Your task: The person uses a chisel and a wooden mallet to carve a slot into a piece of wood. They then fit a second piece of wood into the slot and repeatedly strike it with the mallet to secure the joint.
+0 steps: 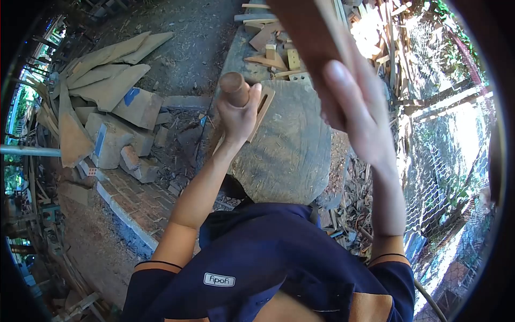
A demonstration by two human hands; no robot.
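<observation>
My left hand (238, 117) is wrapped round an upright tool with a round wooden handle top (233, 83). Its lower end is hidden by the hand. Beside it, a light wooden piece with a long dark slot (262, 114) lies at the left edge of a worn wooden block top (287, 145). Raised at the upper right, my right hand (351, 107) grips a thick brown wooden piece (311, 35), slightly blurred, which runs out of the top of the view.
Small wood offcuts (271, 52) lie on the bench beyond the block. Large wooden slabs (110, 86) and chunks (115, 142) are piled at the left. Wire mesh (440, 177) stands along the right side. A low brick edge (129, 206) runs at the lower left.
</observation>
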